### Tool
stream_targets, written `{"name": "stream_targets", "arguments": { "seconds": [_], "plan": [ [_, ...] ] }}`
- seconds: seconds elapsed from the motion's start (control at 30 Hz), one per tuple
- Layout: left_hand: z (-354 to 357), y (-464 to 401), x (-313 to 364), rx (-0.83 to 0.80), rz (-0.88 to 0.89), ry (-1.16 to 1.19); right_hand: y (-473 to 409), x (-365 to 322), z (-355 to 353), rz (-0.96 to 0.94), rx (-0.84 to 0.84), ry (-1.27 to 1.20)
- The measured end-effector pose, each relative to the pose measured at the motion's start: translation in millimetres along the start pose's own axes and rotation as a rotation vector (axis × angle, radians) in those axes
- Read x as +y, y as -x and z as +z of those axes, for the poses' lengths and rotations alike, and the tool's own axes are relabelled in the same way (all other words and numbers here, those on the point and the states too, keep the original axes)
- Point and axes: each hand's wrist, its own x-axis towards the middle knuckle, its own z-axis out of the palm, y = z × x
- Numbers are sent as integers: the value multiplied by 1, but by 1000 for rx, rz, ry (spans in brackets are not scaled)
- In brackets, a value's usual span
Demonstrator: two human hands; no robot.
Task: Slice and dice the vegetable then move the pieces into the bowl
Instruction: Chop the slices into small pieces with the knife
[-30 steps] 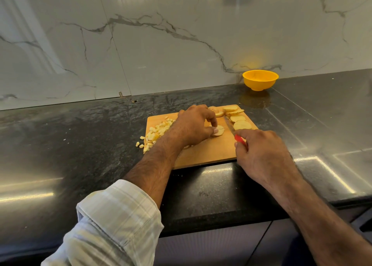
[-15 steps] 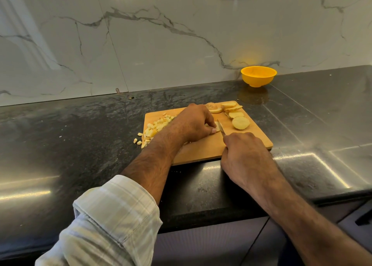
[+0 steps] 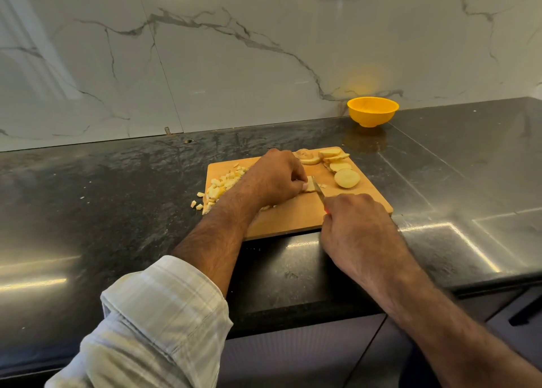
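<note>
A wooden cutting board (image 3: 296,216) lies on the dark counter. My left hand (image 3: 274,179) holds down a pale potato slice (image 3: 310,183) near the board's middle, fingers curled over it. My right hand (image 3: 356,222) grips a red-handled knife (image 3: 318,188) whose blade stands in that slice beside my left fingertips. Several round potato slices (image 3: 340,167) lie at the board's far right corner. A heap of diced pieces (image 3: 218,189) sits at the board's left edge, a few spilled onto the counter. The yellow bowl (image 3: 372,111) stands at the back right by the wall.
The black stone counter (image 3: 117,197) runs left and right of the board, with its front edge (image 3: 293,317) below my arms. A marble wall (image 3: 234,50) rises behind the bowl. Cabinet fronts lie under the counter.
My right hand moved left with the knife from beside the round slices to the slice under my left hand, and the blade now cuts into it. Small cut bits lie right of the blade.
</note>
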Motion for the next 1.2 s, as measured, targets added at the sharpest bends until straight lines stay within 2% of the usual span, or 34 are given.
{"name": "stream_targets", "arguments": {
  "seconds": [0.57, 0.8, 1.2],
  "plan": [
    [-1, -5, 5, -16, -26, -55, -31, -23, -14, 31, -156, 52],
    [-4, 2, -2, 32, -37, 52, -5, -11, -6, 27, 43, 46],
    [-1, -3, 1, 0, -50, -34, -20, -33, -10, 44, -161, 63]
  ]
}}
